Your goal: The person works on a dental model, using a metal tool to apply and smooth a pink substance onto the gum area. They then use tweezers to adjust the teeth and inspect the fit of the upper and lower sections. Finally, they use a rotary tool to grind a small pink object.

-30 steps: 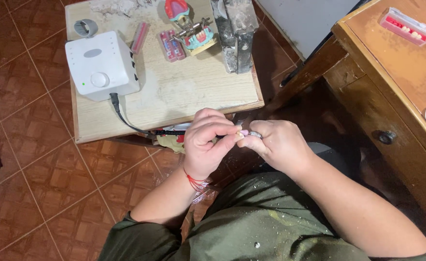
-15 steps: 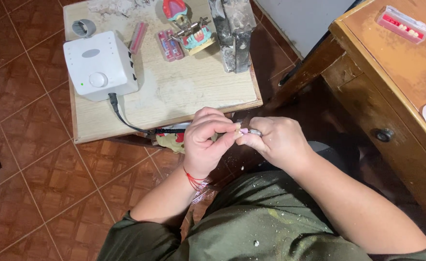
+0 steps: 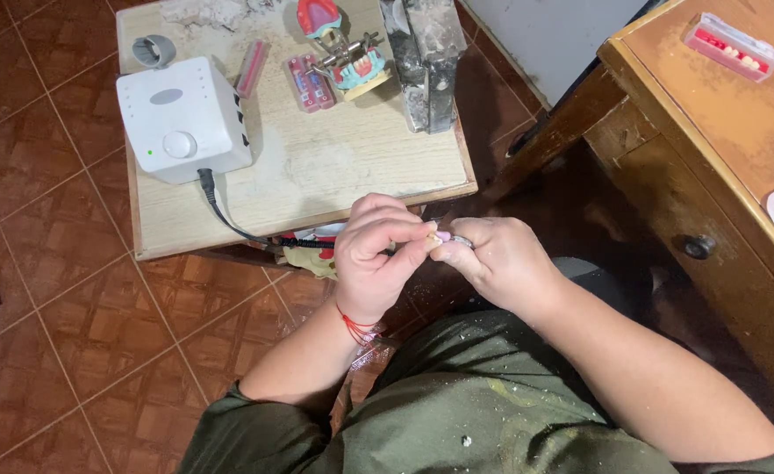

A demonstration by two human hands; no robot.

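Note:
My left hand (image 3: 376,256) is curled shut over my lap, and the black cable (image 3: 229,219) from the white control box (image 3: 181,118) runs into it, so it seems to grip a handpiece that is mostly hidden. My right hand (image 3: 497,263) meets it fingertip to fingertip. A small pink piece (image 3: 442,235) and a bit of metal (image 3: 462,240) show between the fingertips. How the right fingers hold the pink piece is partly hidden.
A low wooden table (image 3: 352,175) in front carries the control box, a grey ring (image 3: 154,50), pink strips (image 3: 308,82), a dental model on a metal frame (image 3: 347,53) and a grey metal block (image 3: 424,57). A wooden desk (image 3: 712,158) with a pink tray (image 3: 726,46) stands to the right. The floor is tiled.
Both hands stay together at the same spot; the fingers have shifted slightly around the pink piece.

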